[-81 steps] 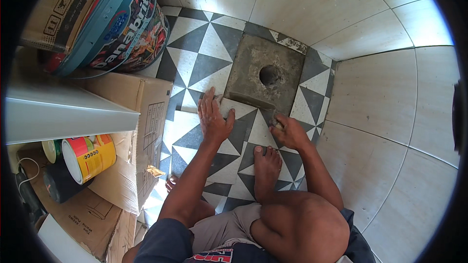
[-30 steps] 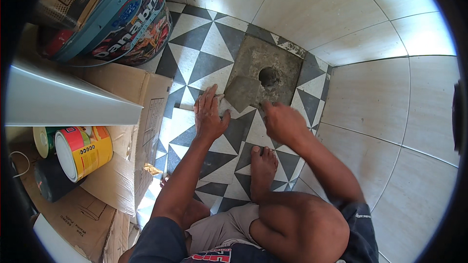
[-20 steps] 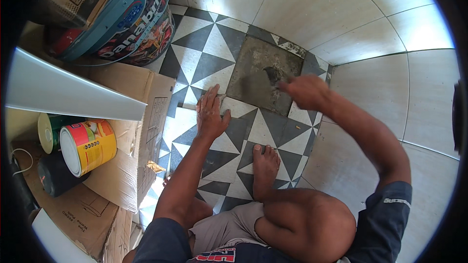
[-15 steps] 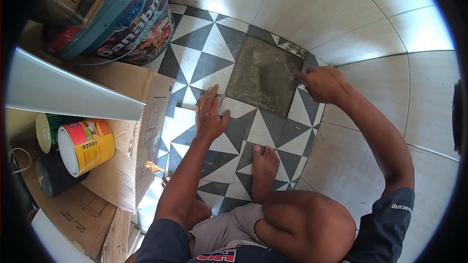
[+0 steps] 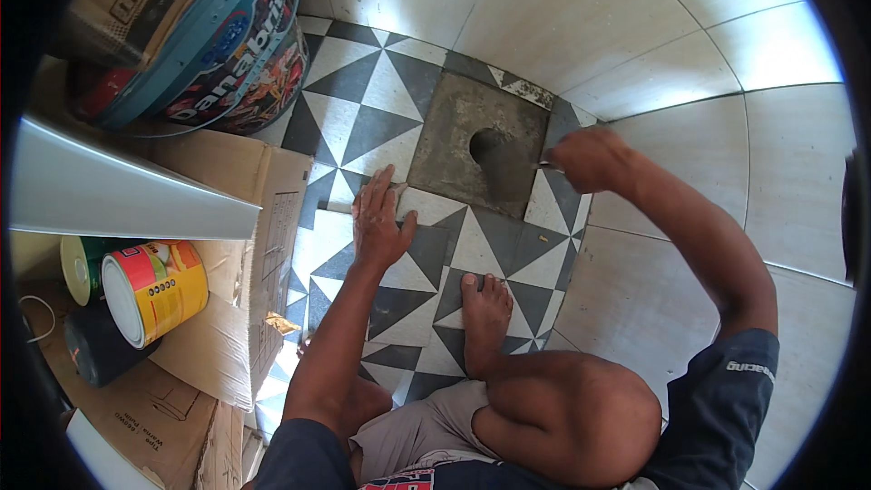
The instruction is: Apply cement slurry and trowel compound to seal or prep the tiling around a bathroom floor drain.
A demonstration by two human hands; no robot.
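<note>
A square patch of grey-brown mortar (image 5: 440, 150) fills a gap in the black-and-white patterned floor tiles (image 5: 372, 132). A round dark hole (image 5: 484, 142) shows near its middle. My right hand (image 5: 592, 161) is closed round the handle of a trowel at the patch's right edge. The grey trowel blade (image 5: 513, 171), blurred and close in colour to the mortar, extends leftward over the patch and partly covers the hole. My left hand (image 5: 381, 222) rests palm down on the tiles at the patch's lower left corner, its fingers stretched out and holding nothing.
A large blue bucket (image 5: 240, 63) with a cardboard box (image 5: 136, 0) on top stands at the far left. Nearer lies an open carton (image 5: 263, 281) beside a yellow can (image 5: 159, 295) and a black container (image 5: 100, 345). Beige tiled walls (image 5: 671, 168) rise behind and right. My bare foot (image 5: 487, 308) is below the patch.
My right hand and the trowel have moved slightly nearer to me across the patch, and the hole that was covered now shows. My left hand stays on the tiles.
</note>
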